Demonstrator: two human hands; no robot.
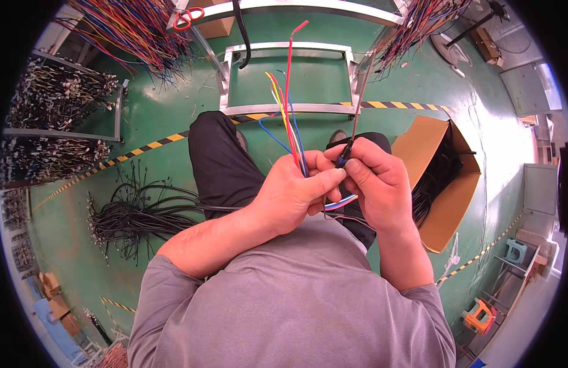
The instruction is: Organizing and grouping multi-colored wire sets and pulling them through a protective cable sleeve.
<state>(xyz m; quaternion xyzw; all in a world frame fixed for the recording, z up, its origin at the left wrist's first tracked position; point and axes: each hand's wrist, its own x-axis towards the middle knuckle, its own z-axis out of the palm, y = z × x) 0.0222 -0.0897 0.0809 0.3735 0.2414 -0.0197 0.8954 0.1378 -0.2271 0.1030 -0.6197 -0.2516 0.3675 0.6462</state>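
My left hand [293, 191] is closed around a bundle of coloured wires [290, 116], red, yellow, white and blue, whose loose ends stand up above the fist. The tallest is red with a bent tip. Beside it, my right hand [377, 181] pinches a small black and dark blue connector [342, 161] between thumb and fingers. A thin reddish-brown wire [360, 101] runs from near this connector up toward the rack. The two thumbs almost meet there. White and blue wires [340, 203] show again below, between the hands. Fingers partly hide the connector.
An open cardboard box [440, 232] of black cables stands at my right. Black cables [143, 214] lie on the green floor at left. Ahead is a metal frame [290, 110], with red scissors [189, 18] and hanging coloured wires [140, 30] above. Racks of connectors [63, 132] stand farther left.
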